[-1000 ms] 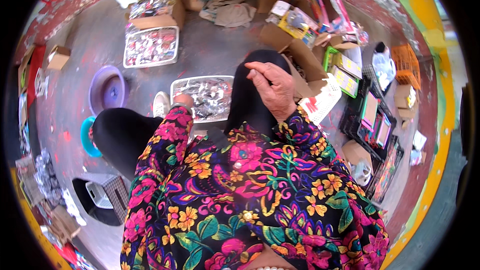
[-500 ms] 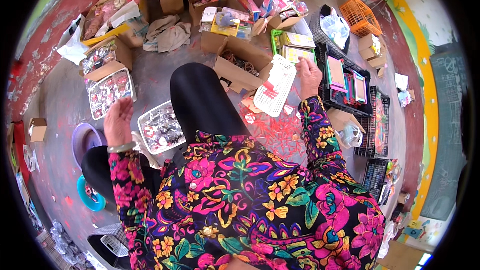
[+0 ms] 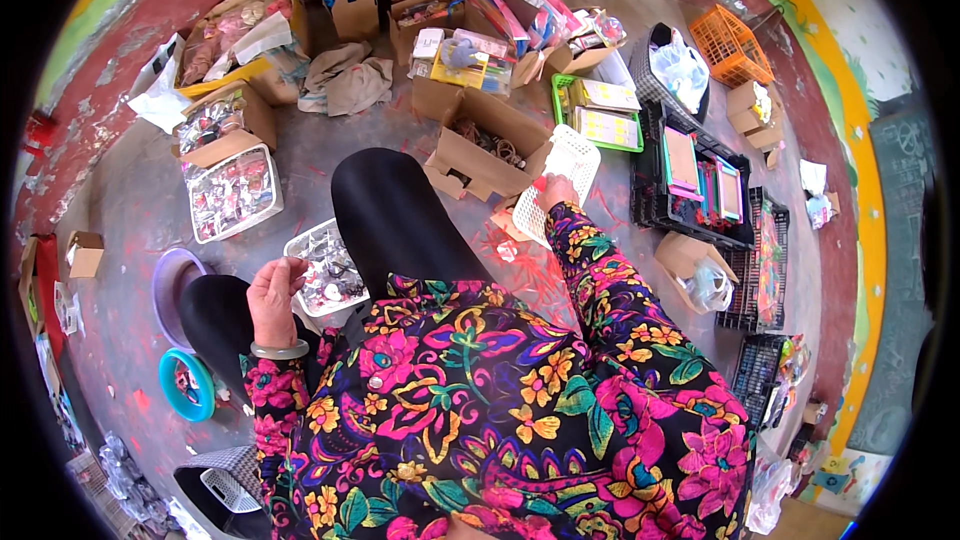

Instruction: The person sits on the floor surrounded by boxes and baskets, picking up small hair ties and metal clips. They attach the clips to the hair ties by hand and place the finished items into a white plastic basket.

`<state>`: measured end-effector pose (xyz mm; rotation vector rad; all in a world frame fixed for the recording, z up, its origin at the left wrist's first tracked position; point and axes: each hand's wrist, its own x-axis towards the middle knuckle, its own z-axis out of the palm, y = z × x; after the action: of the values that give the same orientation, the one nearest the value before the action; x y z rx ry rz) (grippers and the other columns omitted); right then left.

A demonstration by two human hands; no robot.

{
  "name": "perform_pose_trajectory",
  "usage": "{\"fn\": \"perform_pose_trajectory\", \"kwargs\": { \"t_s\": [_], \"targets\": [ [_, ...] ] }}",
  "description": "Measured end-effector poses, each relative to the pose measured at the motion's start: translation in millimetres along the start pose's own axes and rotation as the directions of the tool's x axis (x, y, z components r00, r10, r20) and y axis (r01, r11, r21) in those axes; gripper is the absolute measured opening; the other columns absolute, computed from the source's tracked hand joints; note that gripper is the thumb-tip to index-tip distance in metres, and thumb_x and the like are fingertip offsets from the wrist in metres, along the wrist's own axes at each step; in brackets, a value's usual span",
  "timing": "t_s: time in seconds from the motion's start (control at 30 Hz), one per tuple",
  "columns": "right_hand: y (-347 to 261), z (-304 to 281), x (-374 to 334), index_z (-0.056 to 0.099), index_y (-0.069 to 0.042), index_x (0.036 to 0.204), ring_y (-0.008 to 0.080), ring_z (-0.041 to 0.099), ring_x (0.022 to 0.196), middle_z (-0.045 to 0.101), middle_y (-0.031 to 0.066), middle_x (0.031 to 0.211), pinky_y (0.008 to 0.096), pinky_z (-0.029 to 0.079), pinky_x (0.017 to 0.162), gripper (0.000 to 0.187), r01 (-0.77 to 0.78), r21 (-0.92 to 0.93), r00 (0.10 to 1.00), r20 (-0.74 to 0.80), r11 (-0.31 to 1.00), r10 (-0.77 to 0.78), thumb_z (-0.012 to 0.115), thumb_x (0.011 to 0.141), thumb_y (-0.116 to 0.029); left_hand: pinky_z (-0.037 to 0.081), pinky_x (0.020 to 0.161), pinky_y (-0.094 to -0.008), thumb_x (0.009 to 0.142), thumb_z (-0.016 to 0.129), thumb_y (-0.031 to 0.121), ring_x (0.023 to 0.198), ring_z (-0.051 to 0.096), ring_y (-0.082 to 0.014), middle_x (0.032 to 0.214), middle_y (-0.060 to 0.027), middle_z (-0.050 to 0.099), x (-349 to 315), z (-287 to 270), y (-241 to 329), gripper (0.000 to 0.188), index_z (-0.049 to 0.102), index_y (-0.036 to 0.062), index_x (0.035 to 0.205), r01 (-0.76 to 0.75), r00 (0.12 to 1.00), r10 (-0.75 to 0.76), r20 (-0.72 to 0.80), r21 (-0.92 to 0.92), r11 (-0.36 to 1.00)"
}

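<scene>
Since half a second ago, the right hand (image 3: 558, 192) has moved down and inward from beside the green basket (image 3: 625, 147) to the near end of the white perforated basket (image 3: 575, 152), while the left hand (image 3: 275, 298) has drawn back toward the body. The white basket lies on the floor (image 3: 285, 140), just beside an open cardboard box (image 3: 490, 178) holding brown strands. At its near end the right hand overlaps it, with a bit of red showing next to the hand; its fingers are mostly hidden, so I cannot tell whether they pinch anything. On the left hand the fingers are bent, their tips close to the thumb, and whether something small sits between them cannot be made out. Near that hand is a white tray (image 3: 346, 305) of small shiny packets (image 3: 328, 262), beside the raised black-clad knee (image 3: 385, 202). Red strips (image 3: 532, 272) litter the floor near the right forearm.
</scene>
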<state>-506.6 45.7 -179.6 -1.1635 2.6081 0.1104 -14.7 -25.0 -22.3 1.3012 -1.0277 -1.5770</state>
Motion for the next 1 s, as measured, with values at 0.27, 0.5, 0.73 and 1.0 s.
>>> {"fn": "perform_pose_trajectory", "kwargs": {
  "t_s": [0.27,0.5,0.73,1.0],
  "targets": [
    [-8,12,-2,0.062,-0.006,0.092,0.0301,0.061,0.088,0.063,0.0151,0.093,0.0399,0.048,0.077,0.027,-0.001,-0.049,1.000,-0.017,0.999,0.000,0.042,0.084,-0.020,0.047,0.067,-0.0229,0.090,0.052,0.018,0.078,0.062,-0.0135,0.084,-0.0078,0.065,2,-7,-6,0.019,0.061,0.0014,0.090,0.009,1.000,-0.009,-0.022,-0.007,1.000],
    [-2,17,1,0.067,-0.005,0.081,0.0295,0.063,0.081,0.065,0.0144,0.083,0.0394,0.049,0.071,0.028,0.116,-0.136,0.989,-0.078,0.984,-0.128,0.044,0.080,-0.020,0.047,0.067,-0.0224,0.090,0.052,0.017,0.077,0.062,-0.0128,0.084,-0.0078,0.065,2,-4,-4,0.019,0.061,0.0011,0.089,0.021,1.000,-0.020,-0.016,0.013,1.000],
    [-11,-12,-10,0.066,-0.006,0.089,0.0323,0.061,0.088,0.063,0.0170,0.091,0.0403,0.048,0.079,0.022,-0.023,0.058,0.999,-0.036,0.998,0.025,0.050,0.078,-0.016,0.046,0.067,-0.0229,0.089,0.053,0.020,0.077,0.062,-0.0137,0.082,-0.0066,0.065,1,-8,-7,0.019,0.060,0.0027,0.089,0.020,0.999,-0.020,-0.025,0.022,1.000],
    [2,-7,-2,0.066,-0.011,0.097,0.0298,0.060,0.094,0.063,0.0139,0.098,0.0361,0.046,0.083,0.025,-0.073,0.184,0.997,-0.001,0.980,0.074,0.049,0.079,-0.015,0.047,0.068,-0.0224,0.090,0.051,0.018,0.077,0.062,-0.0127,0.084,-0.0075,0.065,1,-4,-4,0.020,0.061,0.0008,0.088,0.030,0.999,-0.029,-0.016,0.037,0.999]
  ]
}}
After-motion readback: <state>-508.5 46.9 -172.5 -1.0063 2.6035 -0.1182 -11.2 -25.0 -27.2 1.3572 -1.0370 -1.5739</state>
